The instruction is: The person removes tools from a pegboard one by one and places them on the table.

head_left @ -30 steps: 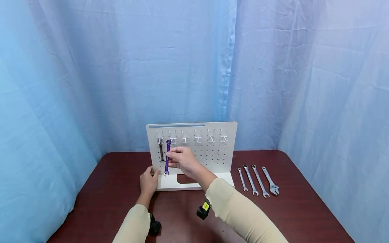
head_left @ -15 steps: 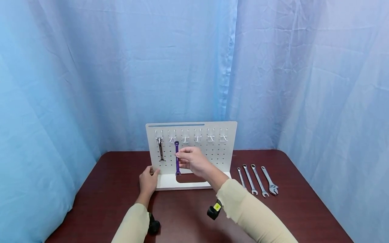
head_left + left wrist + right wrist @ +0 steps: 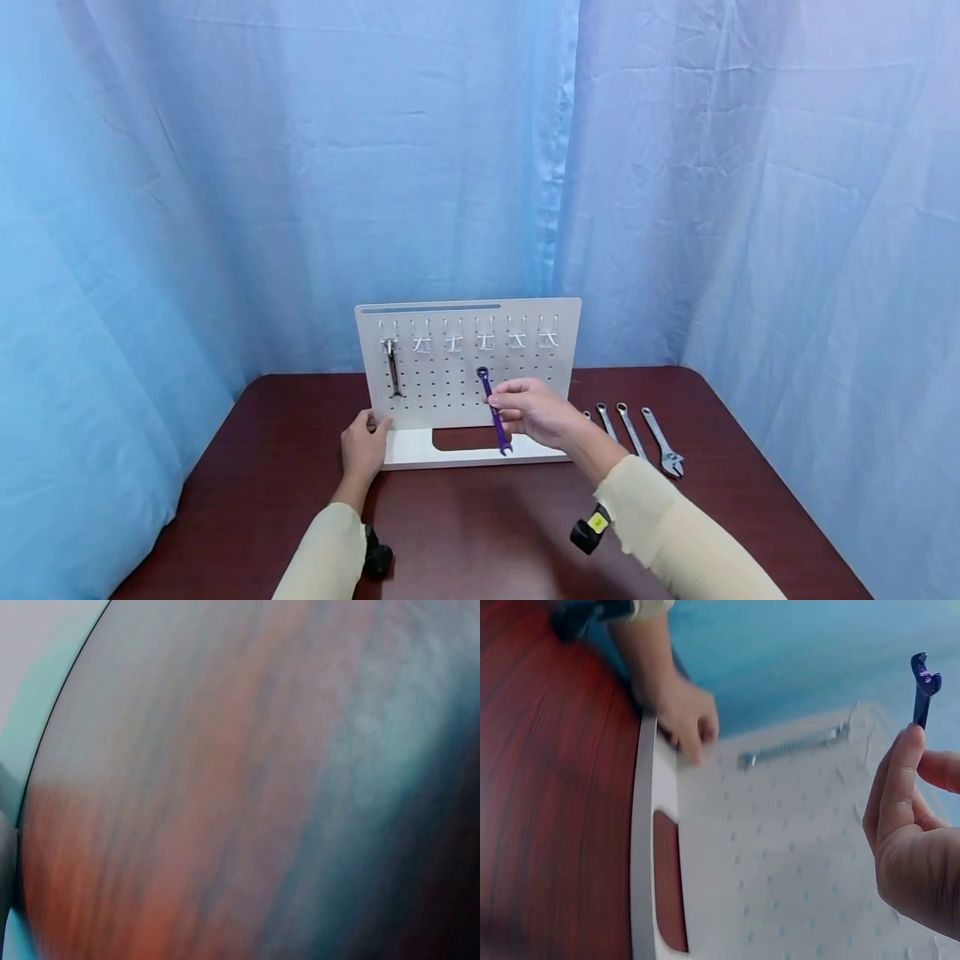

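Note:
My right hand [image 3: 536, 411] pinches a purple combination wrench [image 3: 493, 408] by its middle, in front of the white pegboard [image 3: 438, 398]. The wrench tilts slightly, ring end up and open end down; in the right wrist view the open end of the purple wrench [image 3: 924, 679] sticks out past my fingertips. My left hand [image 3: 363, 450] grips the board's lower left edge, thumb in front. The left wrist view is a blur of table [image 3: 187, 825]. A silver wrench [image 3: 393, 371] hangs on the leftmost hook, and several white hooks [image 3: 485, 341] run along the row beside it.
To the right of the board lie several silver wrenches [image 3: 630, 429], partly behind my right forearm. An adjustable wrench [image 3: 663, 443] is the rightmost. The dark red table [image 3: 465, 533] stands before blue curtains [image 3: 412, 167].
My right hand has moved right and a little down with the purple wrench, away from the second hook. The wrench now leans the other way. My left hand stays at the board's edge.

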